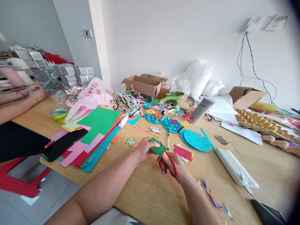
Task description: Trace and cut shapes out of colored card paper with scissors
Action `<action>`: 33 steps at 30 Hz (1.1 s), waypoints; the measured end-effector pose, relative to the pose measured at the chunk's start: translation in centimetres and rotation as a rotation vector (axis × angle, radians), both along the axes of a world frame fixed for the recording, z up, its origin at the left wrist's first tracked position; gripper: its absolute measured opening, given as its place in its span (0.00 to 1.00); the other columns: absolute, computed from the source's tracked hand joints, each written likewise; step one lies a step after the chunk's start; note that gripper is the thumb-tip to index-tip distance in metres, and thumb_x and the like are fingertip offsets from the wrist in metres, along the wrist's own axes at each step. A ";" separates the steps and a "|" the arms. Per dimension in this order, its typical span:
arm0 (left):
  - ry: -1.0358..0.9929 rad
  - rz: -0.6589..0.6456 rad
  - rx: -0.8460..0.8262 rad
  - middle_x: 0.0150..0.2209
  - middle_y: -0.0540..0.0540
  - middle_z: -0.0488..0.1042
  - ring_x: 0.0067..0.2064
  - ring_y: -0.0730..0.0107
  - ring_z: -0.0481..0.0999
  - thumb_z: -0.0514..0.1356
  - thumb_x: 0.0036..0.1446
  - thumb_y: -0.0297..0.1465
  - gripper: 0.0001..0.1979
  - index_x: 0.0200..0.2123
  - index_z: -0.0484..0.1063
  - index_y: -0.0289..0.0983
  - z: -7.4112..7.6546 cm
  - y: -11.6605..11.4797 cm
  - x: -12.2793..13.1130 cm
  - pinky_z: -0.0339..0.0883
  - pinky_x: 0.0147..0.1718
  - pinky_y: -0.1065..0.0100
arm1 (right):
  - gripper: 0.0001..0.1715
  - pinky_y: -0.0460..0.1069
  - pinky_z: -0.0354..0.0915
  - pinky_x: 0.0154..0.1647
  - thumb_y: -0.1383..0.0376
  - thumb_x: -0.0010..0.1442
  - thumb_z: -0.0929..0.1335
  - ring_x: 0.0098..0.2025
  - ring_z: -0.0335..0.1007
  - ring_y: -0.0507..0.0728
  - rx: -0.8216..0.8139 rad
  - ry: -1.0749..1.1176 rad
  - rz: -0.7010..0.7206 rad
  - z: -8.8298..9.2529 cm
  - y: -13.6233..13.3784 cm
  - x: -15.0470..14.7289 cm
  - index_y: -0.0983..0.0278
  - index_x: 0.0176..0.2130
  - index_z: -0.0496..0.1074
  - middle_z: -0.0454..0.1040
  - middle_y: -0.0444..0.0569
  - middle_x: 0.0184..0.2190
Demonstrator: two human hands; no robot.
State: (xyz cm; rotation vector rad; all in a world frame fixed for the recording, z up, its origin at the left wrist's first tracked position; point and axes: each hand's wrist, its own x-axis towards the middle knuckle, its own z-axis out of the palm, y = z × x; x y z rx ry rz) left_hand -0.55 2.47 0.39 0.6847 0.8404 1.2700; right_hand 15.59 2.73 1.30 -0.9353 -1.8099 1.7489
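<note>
Between both hands, over the front of the table, is a small green piece of paper (157, 148). My left hand (144, 148) is closed on its left side, the thumb lying on top. The fingers of my right hand (176, 165) are wrapped round the red handles of a pair of scissors (174, 170). The scissors' blades are at the green paper and mostly hidden by it. Beyond the right hand lies a small stack of cut paper (182, 153), red on top. Tiny coloured paper bits (131, 142) sit in a heap left of my left hand.
At left are coloured sheets (100, 120) with a black phone (64, 144). Blue discs (197, 140), paper fish, a steel flask (203, 110) and a pen (168, 140) lie beyond my hands. A white power strip (236, 167) is at right. Another person's hands (35, 93) rest far left.
</note>
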 end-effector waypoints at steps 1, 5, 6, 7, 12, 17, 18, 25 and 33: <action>0.001 -0.005 -0.001 0.23 0.48 0.72 0.25 0.73 0.69 0.66 0.35 0.31 0.10 0.22 0.70 0.32 0.0 0.0 0.0 0.60 0.27 0.69 | 0.30 0.45 0.53 0.19 0.42 0.57 0.63 0.15 0.62 0.49 0.002 0.003 0.004 0.1 0.0 0.0 0.66 0.28 0.69 0.68 0.43 0.14; 0.008 -0.010 -0.001 0.23 0.48 0.72 0.25 0.73 0.69 0.66 0.34 0.31 0.10 0.22 0.70 0.32 0.2 0.0 -0.1 0.60 0.27 0.70 | 0.30 0.46 0.54 0.19 0.41 0.56 0.63 0.16 0.62 0.49 0.006 -0.006 0.008 0.4 -0.1 -0.1 0.66 0.28 0.69 0.68 0.44 0.14; 0.012 -0.012 0.000 0.22 0.49 0.72 0.25 0.74 0.68 0.66 0.34 0.31 0.10 0.21 0.70 0.32 0.2 0.0 -0.1 0.59 0.27 0.70 | 0.30 0.46 0.53 0.19 0.41 0.56 0.63 0.16 0.61 0.49 0.006 -0.011 0.009 0.4 -0.1 -0.1 0.66 0.28 0.69 0.68 0.44 0.14; 0.015 -0.014 0.001 0.22 0.49 0.71 0.24 0.74 0.68 0.66 0.34 0.31 0.10 0.21 0.69 0.32 0.2 0.0 -0.1 0.59 0.27 0.70 | 0.31 0.46 0.53 0.19 0.41 0.56 0.63 0.15 0.61 0.49 0.007 -0.014 0.009 0.5 -0.1 -0.1 0.66 0.28 0.69 0.68 0.44 0.14; 0.030 -0.017 -0.010 0.23 0.49 0.71 0.25 0.74 0.68 0.66 0.34 0.31 0.11 0.22 0.69 0.32 0.2 0.0 -0.2 0.59 0.27 0.70 | 0.31 0.45 0.53 0.18 0.41 0.55 0.63 0.15 0.61 0.49 0.016 -0.031 0.010 0.4 -0.1 0.0 0.67 0.28 0.69 0.68 0.44 0.13; 0.035 -0.012 -0.012 0.22 0.49 0.70 0.24 0.74 0.68 0.66 0.34 0.31 0.11 0.22 0.69 0.32 0.1 -0.1 -0.2 0.58 0.27 0.70 | 0.30 0.45 0.53 0.18 0.41 0.55 0.65 0.15 0.62 0.49 -0.015 -0.011 0.001 0.2 0.0 0.1 0.67 0.28 0.69 0.67 0.43 0.14; 0.036 -0.012 -0.011 0.22 0.49 0.70 0.24 0.74 0.67 0.66 0.34 0.31 0.11 0.22 0.69 0.32 0.1 -0.1 -0.2 0.58 0.27 0.70 | 0.30 0.45 0.54 0.18 0.41 0.54 0.65 0.15 0.62 0.49 -0.023 -0.010 -0.002 0.2 0.0 0.0 0.67 0.28 0.69 0.67 0.43 0.14; 0.019 -0.017 0.002 0.23 0.49 0.71 0.25 0.74 0.68 0.66 0.34 0.30 0.10 0.22 0.69 0.32 0.3 -0.1 -0.2 0.59 0.28 0.70 | 0.32 0.45 0.51 0.17 0.40 0.55 0.63 0.14 0.60 0.49 -0.007 -0.039 -0.009 0.2 0.0 0.0 0.67 0.27 0.69 0.66 0.43 0.11; 0.022 -0.026 -0.002 0.23 0.48 0.71 0.25 0.74 0.68 0.66 0.35 0.31 0.11 0.22 0.69 0.32 0.1 0.0 -0.3 0.58 0.27 0.69 | 0.32 0.45 0.50 0.17 0.40 0.54 0.63 0.13 0.59 0.49 -0.009 -0.037 -0.026 0.5 -0.1 -0.1 0.67 0.26 0.69 0.65 0.42 0.10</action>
